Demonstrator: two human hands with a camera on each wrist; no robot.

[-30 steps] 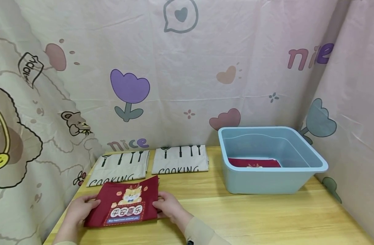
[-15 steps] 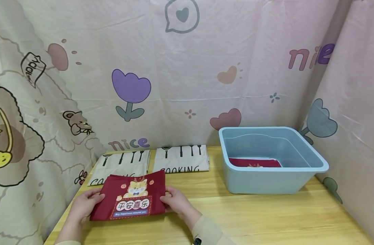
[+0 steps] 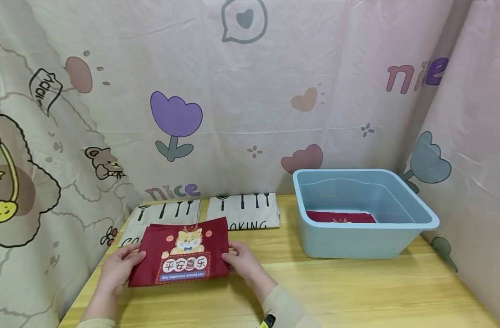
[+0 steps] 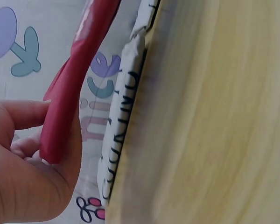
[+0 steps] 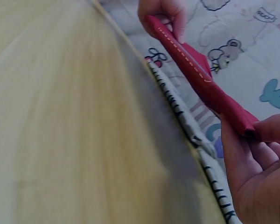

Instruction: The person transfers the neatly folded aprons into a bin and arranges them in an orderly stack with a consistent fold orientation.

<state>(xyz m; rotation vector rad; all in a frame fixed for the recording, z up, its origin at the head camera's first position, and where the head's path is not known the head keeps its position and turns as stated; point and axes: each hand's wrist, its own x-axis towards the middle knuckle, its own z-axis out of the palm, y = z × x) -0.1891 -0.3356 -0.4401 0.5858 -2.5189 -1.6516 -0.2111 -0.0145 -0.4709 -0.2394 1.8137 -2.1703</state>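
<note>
A folded red cloth (image 3: 151, 269), printed with a cartoon animal and Chinese lettering, is held above the table between both hands. My left hand (image 3: 118, 269) grips its left edge, thumb on top; in the left wrist view the fingers (image 4: 25, 114) pinch the folded layers. At the opposite edge my right hand (image 3: 245, 260) pinches the cloth, and the right wrist view shows its thumb and fingers closed on that end. Behind it lie two folded white cloths with black utensil prints, the left one (image 3: 164, 214) partly covered by the red cloth and the right one (image 3: 250, 212).
A light blue plastic tub (image 3: 352, 241) stands at the back right of the wooden table (image 3: 356, 291). Inside it lies another folded red cloth (image 3: 344, 217). A patterned curtain (image 3: 242, 91) hangs along the back and sides.
Both hands have carried the red cloth up and to the right, so it covers more of the white cloths. The tub and the white cloths have stayed put.
</note>
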